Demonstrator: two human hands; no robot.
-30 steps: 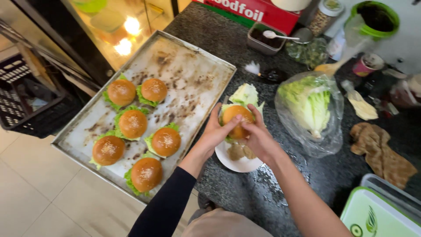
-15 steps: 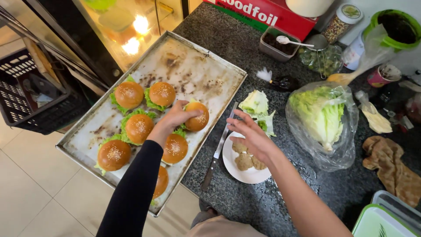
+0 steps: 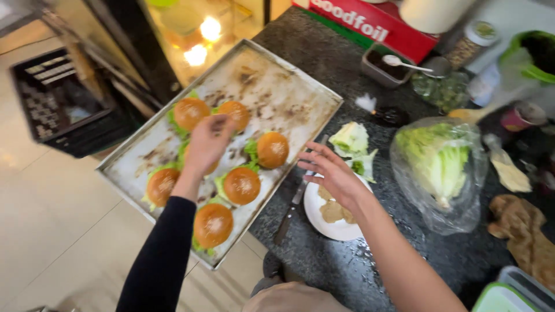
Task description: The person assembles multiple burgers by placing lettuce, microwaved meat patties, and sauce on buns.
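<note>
Burgers [image 3: 241, 185] with lettuce sit in rows on the stained baking tray [image 3: 289, 92], and the left hand [image 3: 207, 145] rests spread, palm down, on the middle one, so arranging them looks like the step in hand. At three o'clock, the right hand [image 3: 334, 176] hovers open, fingers loose, above the white plate [image 3: 338, 228] holding patties, which the next burger probably needs.

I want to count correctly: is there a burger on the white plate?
No, the white plate holds only brownish patties; all burgers sit on the metal tray.
</note>
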